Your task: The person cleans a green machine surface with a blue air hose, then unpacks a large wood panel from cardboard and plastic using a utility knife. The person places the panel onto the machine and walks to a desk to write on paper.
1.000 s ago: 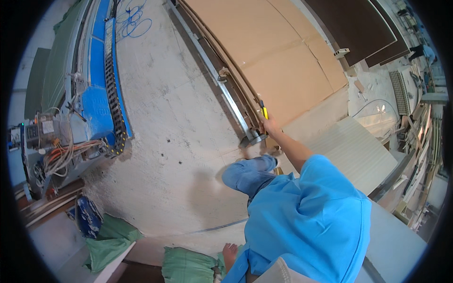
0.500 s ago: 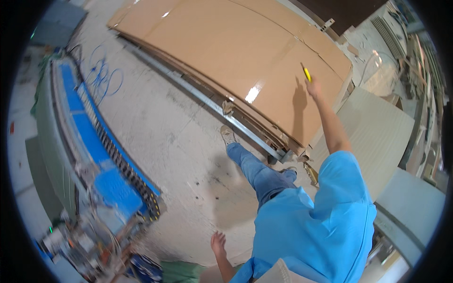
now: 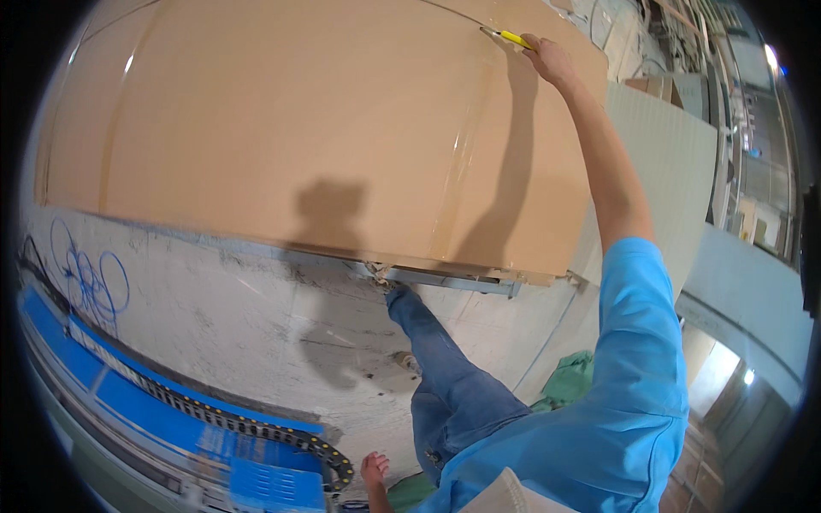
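Observation:
My right hand point(image 3: 547, 60) reaches far out over a large brown cardboard sheet point(image 3: 282, 128). Its fingers are wrapped round the yellow handle of a utility knife point(image 3: 516, 39), whose dark tip points left at the sheet's far seam. I cannot tell whether the tip touches the cardboard. Strips of clear tape point(image 3: 462, 162) run across the sheet. Low in the view, beside my leg, my left hand point(image 3: 375, 467) hangs with its fingers loosely apart and nothing in it.
A metal rail point(image 3: 462, 282) lies under the cardboard's near edge. To the lower left is a blue machine bed with a dark cable chain point(image 3: 256, 423). Blue hose point(image 3: 85, 278) coils on the floor. Pale boards point(image 3: 667, 171) stand at the right, and green cloth point(image 3: 569, 380) lies behind my leg.
I have stepped in and turned, so the cardboard fills more of the view. My right hand with the knife has moved farther over the sheet, and the knife has tipped toward the left.

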